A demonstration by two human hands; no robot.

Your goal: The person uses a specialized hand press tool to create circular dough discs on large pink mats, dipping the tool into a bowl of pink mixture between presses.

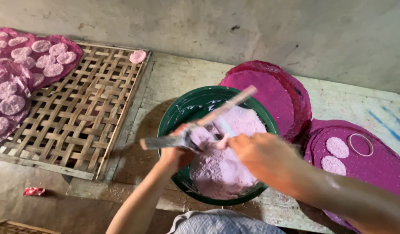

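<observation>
Over the green basin (176,117), left hand (176,154) closed round a flat scraper (165,142); right hand (263,158) pinched on a pale stick (228,106) crossing it. Best wiped slowly, so clinging pink paste (221,169) drops inside the basin. Beyond the basin, magenta mats (269,93); left of it, a bamboo rack (74,112).

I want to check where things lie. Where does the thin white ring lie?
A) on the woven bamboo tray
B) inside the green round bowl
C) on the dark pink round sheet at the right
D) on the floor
C: the thin white ring lies on the dark pink round sheet, beside two pale pink discs.
</observation>
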